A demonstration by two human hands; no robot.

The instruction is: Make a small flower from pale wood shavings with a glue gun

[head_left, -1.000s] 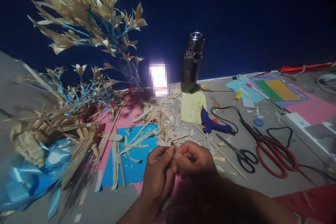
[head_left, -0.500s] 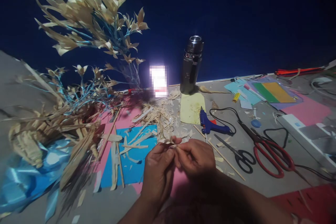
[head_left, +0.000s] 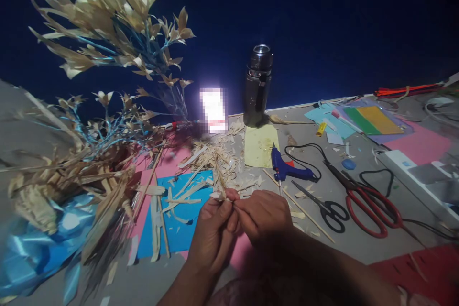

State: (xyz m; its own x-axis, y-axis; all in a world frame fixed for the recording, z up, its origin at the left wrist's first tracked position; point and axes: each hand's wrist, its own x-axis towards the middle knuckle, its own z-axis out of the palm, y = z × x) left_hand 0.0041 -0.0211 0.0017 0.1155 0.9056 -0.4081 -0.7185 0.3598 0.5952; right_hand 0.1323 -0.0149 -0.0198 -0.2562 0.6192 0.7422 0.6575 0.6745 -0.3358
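Close together at the lower middle, my left hand (head_left: 212, 229) and my right hand (head_left: 266, 214) meet at the fingertips. A small pale strip of dried corn husk (head_left: 217, 195) sticks out past my left thumb and fingers, which pinch it. My right thumb and forefinger are closed at the same spot; what they grip is mostly hidden by the fingers. Beyond the hands lies a heap of husk scraps (head_left: 206, 155). A blue sheet (head_left: 147, 236) with cut husk strips is just left of my left hand. A blue glue gun (head_left: 292, 170) rests beyond my right hand.
Small black-handled scissors (head_left: 333, 215) and large red-handled shears (head_left: 369, 208) lie at right, near a white power strip (head_left: 419, 186). A dark flask (head_left: 256, 91) stands at the back. Husk flowers on blue stems (head_left: 150, 40) and husk bundles (head_left: 107, 205) fill the left.
The pale husk piece now shows more clearly beyond my left fingertips. Both hands have shifted only slightly and stay together; the whole view has drifted a little.
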